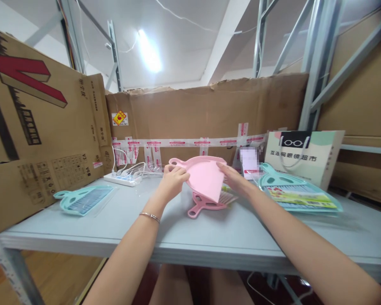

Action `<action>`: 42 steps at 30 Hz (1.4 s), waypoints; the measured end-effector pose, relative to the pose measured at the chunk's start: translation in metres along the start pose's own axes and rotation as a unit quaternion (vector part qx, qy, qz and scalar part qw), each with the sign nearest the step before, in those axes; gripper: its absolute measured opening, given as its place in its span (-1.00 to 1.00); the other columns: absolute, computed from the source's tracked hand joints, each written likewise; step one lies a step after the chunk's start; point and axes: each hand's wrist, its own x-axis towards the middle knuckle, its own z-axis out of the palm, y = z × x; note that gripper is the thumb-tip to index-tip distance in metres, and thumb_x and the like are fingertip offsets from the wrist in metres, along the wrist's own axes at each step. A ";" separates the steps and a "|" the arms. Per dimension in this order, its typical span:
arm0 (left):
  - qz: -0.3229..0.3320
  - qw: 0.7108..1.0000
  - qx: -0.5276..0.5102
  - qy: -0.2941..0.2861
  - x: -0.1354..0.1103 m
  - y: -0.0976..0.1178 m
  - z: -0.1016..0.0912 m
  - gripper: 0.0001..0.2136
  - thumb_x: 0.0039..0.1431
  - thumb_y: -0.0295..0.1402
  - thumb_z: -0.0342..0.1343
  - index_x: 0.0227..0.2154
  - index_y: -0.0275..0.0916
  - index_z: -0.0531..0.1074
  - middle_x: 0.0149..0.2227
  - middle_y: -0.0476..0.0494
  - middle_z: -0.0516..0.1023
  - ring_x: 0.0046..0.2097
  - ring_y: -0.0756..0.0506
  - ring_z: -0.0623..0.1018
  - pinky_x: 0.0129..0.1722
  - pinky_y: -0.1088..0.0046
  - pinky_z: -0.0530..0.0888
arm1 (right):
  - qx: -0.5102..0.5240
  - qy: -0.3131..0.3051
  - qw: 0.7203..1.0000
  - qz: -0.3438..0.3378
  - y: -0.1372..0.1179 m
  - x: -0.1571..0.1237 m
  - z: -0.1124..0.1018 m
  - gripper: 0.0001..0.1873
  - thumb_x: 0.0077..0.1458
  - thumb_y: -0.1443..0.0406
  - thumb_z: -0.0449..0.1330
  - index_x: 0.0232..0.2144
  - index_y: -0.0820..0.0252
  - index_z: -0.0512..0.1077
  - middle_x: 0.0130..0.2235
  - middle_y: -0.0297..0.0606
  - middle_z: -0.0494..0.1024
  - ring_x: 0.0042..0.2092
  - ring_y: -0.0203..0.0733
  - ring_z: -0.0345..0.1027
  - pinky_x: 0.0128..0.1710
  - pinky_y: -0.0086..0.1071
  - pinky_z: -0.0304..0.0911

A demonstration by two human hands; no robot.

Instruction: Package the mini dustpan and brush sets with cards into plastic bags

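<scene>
Head view: pink dustpan (206, 176), raised over tabletop (114, 237).
Left hand (176, 176) grips handle end, right hand (233, 177) the opposite side; long axis slants between them, pink brush (206, 204) just below.

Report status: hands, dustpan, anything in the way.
Left hand and right hand gripping pink dustpan at opposite sides. Dustpan held tilted. Pink brush below, partly hidden by it.

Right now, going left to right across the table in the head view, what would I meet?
First teal dustpan set → white power strip → left hand → pink dustpan → right hand → second teal dustpan set.
</scene>
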 end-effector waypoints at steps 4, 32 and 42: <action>-0.019 0.993 -0.100 0.052 0.002 0.006 -0.001 -0.72 0.06 -0.64 -0.16 -0.41 -0.20 0.42 -0.21 -0.17 0.46 -0.05 -0.09 0.39 0.10 0.18 0.05 | 0.115 -0.145 0.981 0.058 -0.015 -0.015 -0.006 -0.59 -0.07 0.18 0.23 -0.14 0.21 0.37 -0.09 -0.11 0.51 -0.11 -0.08 0.41 -0.16 -0.20 0.35; -0.403 0.674 -0.447 0.428 0.007 -0.023 0.005 -0.67 0.20 -0.39 -0.16 0.04 -0.23 0.20 0.16 -0.18 0.24 0.17 -0.03 0.25 0.14 0.48 0.15 | -0.531 -0.200 0.778 -0.269 -0.022 -0.036 0.027 -0.79 0.00 0.42 0.03 -0.32 0.13 0.42 -0.25 -0.19 0.34 -0.22 -0.14 0.19 -0.22 -0.30 0.08; -0.317 0.624 -0.694 0.170 0.013 0.016 0.012 -0.76 0.09 -0.26 0.07 -0.21 -0.27 0.40 -0.16 -0.17 0.50 -0.17 -0.11 0.49 -0.14 0.36 0.39 | -0.329 0.066 0.879 -0.339 -0.047 -0.047 0.047 -0.89 0.01 0.25 0.13 -0.40 0.18 0.34 -0.33 -0.25 0.38 -0.26 -0.16 0.26 -0.21 -0.28 0.08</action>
